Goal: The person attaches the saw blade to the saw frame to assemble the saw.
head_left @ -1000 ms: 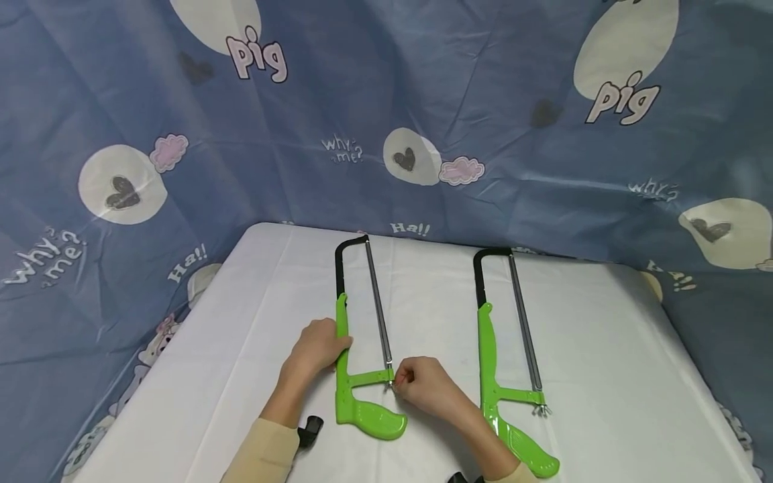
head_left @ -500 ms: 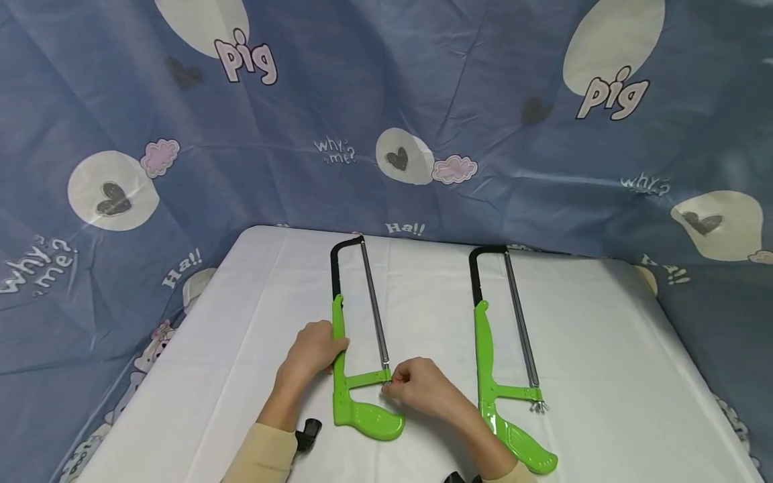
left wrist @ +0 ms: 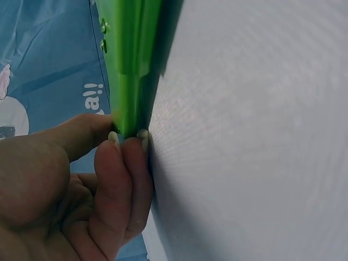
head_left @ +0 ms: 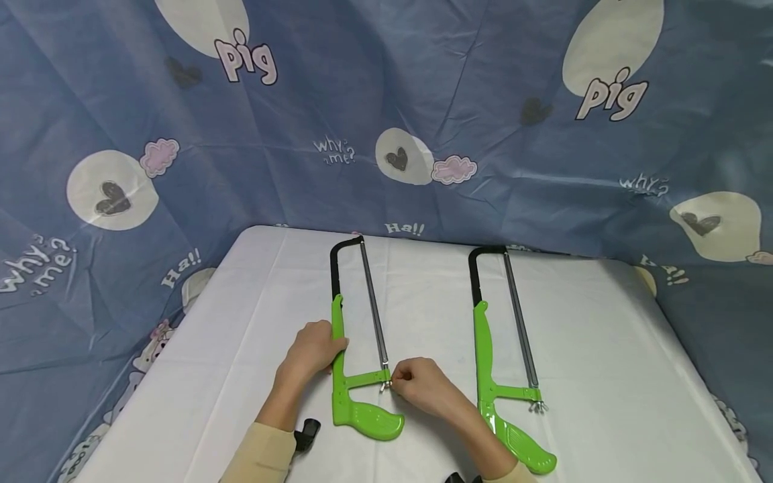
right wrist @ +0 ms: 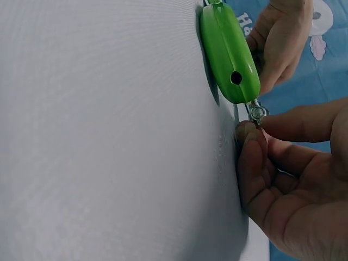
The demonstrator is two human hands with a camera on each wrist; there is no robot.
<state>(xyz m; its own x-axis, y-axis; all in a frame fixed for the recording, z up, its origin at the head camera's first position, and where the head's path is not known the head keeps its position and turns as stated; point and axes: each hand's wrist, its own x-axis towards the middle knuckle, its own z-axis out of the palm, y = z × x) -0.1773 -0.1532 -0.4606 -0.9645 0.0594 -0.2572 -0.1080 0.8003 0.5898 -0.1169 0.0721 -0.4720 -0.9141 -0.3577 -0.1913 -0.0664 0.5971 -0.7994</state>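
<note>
Hacksaw with bright green plastic handle, black metal frame and thin steel blade [head_left: 347,349]: lies flat on the white cloth-covered table [head_left: 604,376], long axis running away from the person, grip end nearest. Small metal wing nut [head_left: 383,386] at the near end of the blade, just left of the right hand [head_left: 423,388], whose thumb and forefinger pinch it; the right wrist view shows the fingertips [right wrist: 247,133] closed on the nut [right wrist: 256,113] just below the green handle's end. Left hand [head_left: 311,349] on the far side of the frame, fingers curled against the green spine [left wrist: 130,65], gripping it flat to the cloth. Right hand is the nearer to the nut.

Second matching green-handled hacksaw [head_left: 504,355]: parallel, well to the right of the right hand, untouched.

Blue printed cartoon cloth [head_left: 386,100]: backdrop behind the table. No containers in view.
</note>
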